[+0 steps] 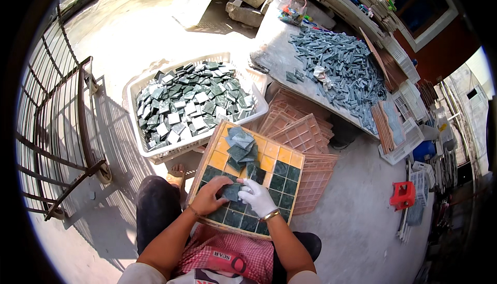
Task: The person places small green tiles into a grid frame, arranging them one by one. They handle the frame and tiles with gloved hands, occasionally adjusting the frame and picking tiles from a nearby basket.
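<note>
A square grid tray (290, 155) with yellow cells lies tilted across my lap. Dark green stone tiles fill its lower rows and right side, while yellow cells show along the top and upper left. Between my hands, over the lower middle of the tray, is a grey-green square tile (231, 192). My bare left hand (210, 196) is closed on the tile's left side. In a white glove, my right hand (256, 197) pinches its right edge, the fingertips partly hidden. Just beyond, a loose heap of tiles (242, 147) rests on the tray.
Ahead stands a white plastic basket (135, 129) of square tiles. Brown grid trays (303, 134) are stacked to the right, beside a low table (274, 41) heaped with narrow stone strips (336, 66). A metal-barred cart (85, 113) stands left. A red stool (404, 195) sits far right.
</note>
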Tool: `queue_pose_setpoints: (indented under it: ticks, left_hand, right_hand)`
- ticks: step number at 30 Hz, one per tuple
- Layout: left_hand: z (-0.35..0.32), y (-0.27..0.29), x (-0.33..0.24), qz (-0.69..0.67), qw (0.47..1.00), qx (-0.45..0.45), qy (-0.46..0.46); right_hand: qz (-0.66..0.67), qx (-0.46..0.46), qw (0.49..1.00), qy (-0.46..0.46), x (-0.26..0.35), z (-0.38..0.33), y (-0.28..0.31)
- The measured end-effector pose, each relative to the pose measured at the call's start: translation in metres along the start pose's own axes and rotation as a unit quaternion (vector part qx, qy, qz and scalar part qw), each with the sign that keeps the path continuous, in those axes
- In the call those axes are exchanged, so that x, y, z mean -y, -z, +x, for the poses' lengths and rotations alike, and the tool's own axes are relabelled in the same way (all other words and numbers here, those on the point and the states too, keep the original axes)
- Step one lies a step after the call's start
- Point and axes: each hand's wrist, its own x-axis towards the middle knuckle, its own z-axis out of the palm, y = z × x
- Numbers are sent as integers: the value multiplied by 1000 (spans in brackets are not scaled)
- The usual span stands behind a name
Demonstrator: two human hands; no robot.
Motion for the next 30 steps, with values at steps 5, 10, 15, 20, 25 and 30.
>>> queue_pose_setpoints:
  ticks: [5, 10, 15, 20, 25, 30]
  left_hand:
    - [1, -4, -4, 30, 999, 11, 16]
    - [2, -5, -7, 39, 997, -6, 65]
    - [2, -5, -7, 37, 996, -17, 75]
    - [4, -7, -5, 41, 998, -30, 43]
    - [4, -6, -3, 51, 997, -30, 52]
    - [3, -5, -2, 47, 996, -28, 69]
  right_hand:
    - [-152, -89, 982, 63, 0, -4, 10]
    - [-307, -201, 925, 95, 25, 2, 32]
    - [-541, -413, 703, 203, 43, 20, 104]
    - [-623, -386, 628, 263, 2, 36, 165]
    - [-552, -249, 748, 270, -20, 25, 174]
    - [-537, -274, 780, 169, -8, 30, 175]
